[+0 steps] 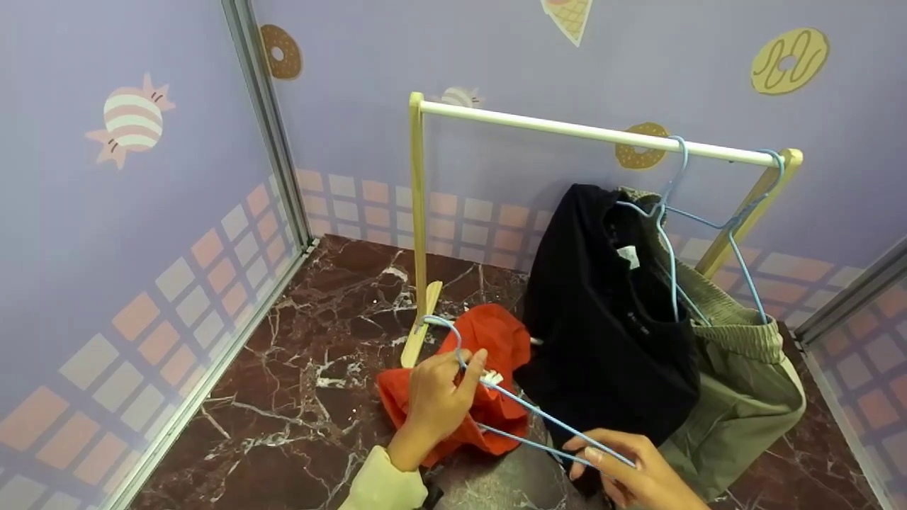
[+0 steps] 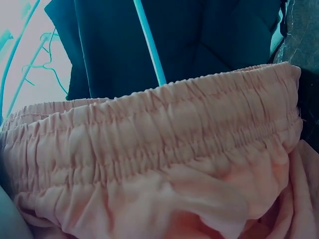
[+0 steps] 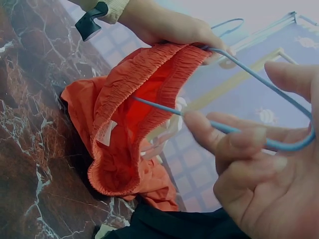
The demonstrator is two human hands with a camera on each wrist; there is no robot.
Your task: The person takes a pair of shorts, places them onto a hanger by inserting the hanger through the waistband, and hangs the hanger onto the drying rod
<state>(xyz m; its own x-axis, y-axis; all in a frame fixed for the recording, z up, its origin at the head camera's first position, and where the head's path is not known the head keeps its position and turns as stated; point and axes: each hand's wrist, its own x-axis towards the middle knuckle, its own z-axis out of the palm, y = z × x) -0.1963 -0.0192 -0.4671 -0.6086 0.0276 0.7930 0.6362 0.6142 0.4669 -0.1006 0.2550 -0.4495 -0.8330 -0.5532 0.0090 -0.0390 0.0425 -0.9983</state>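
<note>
Orange elastic-waisted pants point(image 1: 496, 333) lie bunched near the rack's left foot, and their open waistband point(image 3: 117, 92) shows a white label in the right wrist view. My left hand point(image 1: 441, 397) grips a blue clothes hanger point(image 1: 538, 411) near its hook, together with the waistband edge. The hanger's far end sticks out of the waist opening, and my right hand point(image 1: 641, 467) holds it, with fingers curled about the wire. One end of the hanger is inside the waistband, partly hidden by cloth. In the left wrist view, the gathered waistband point(image 2: 199, 112) fills the foreground.
A clothes rack with a white bar point(image 1: 538, 125) stands by the wall. On its right side hang a black garment point(image 1: 588, 304) and olive pants point(image 1: 744, 382), on blue hangers. Dark marbled floor point(image 1: 283, 397) lies to the left, bordered by patterned walls.
</note>
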